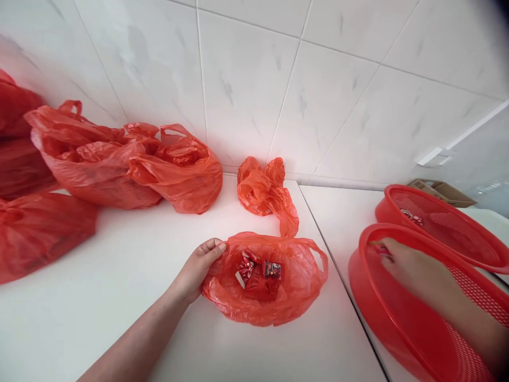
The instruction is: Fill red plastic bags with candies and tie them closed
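Observation:
A red plastic bag (302,286) stands with its mouth spread wide on the white table. My left hand (202,268) pinches its left rim between thumb and fingers. Inside the bag lie small printed packets: a red-and-white one (246,268) and a darker one (272,269). Over the near red basket (374,297), by its far left rim, my right hand (397,260) is closed and slightly blurred. A bit of a small red packet (385,251) shows at its fingertips, mostly covered by the hand.
Several filled red bags (186,175) stand along the tiled wall at left. A crumpled red bag (262,191) sits behind the spread one. A second red basket (445,228), with a small packet inside, is at far right, before a cardboard box (445,192). A seam divides the tabletops.

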Demonstrator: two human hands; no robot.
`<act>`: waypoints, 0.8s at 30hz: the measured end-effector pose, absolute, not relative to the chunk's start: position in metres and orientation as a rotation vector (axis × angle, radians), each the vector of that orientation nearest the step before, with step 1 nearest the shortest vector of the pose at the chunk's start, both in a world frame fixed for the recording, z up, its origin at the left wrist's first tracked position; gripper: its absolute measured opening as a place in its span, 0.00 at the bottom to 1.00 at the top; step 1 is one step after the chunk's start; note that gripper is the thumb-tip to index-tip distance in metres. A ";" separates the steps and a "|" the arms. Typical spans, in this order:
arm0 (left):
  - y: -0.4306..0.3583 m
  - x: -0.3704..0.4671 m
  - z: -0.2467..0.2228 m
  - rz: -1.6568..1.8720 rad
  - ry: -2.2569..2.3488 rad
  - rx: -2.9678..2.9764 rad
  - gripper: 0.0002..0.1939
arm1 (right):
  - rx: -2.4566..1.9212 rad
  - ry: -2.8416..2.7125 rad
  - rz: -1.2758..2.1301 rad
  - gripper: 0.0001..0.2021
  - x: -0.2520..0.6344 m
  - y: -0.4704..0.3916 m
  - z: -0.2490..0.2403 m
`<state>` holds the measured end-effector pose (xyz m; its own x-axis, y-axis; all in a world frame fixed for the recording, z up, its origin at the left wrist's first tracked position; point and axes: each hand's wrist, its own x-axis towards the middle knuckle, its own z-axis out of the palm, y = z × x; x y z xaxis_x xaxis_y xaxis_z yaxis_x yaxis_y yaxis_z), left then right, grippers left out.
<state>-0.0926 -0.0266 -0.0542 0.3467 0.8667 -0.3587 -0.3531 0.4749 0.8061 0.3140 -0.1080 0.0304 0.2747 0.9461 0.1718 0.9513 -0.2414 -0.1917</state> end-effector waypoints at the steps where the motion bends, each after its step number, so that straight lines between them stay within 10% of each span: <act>1: -0.027 -0.093 -0.054 0.876 0.880 0.689 0.16 | -2.328 -1.793 -0.143 0.05 0.306 -0.109 0.039; 9: -0.028 -0.093 -0.055 0.868 0.862 0.733 0.15 | -1.935 -2.249 -0.075 0.10 0.186 -0.112 0.062; 14: -0.031 -0.111 -0.038 0.819 0.900 1.032 0.16 | -1.994 -2.429 -0.152 0.32 0.187 -0.088 0.038; 18: -0.052 -0.139 -0.030 0.724 1.166 1.439 0.33 | -2.231 -2.322 -0.150 0.24 0.212 -0.078 0.023; 24: -0.080 -0.149 -0.039 0.530 1.070 1.352 0.44 | -2.145 -2.107 0.824 0.13 0.215 -0.068 0.026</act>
<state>-0.1487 -0.0797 -0.0388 0.4603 0.8334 -0.3060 0.2612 0.2022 0.9439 0.2151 -0.0679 0.0256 -0.0529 0.9361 -0.3477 0.9236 -0.0866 -0.3736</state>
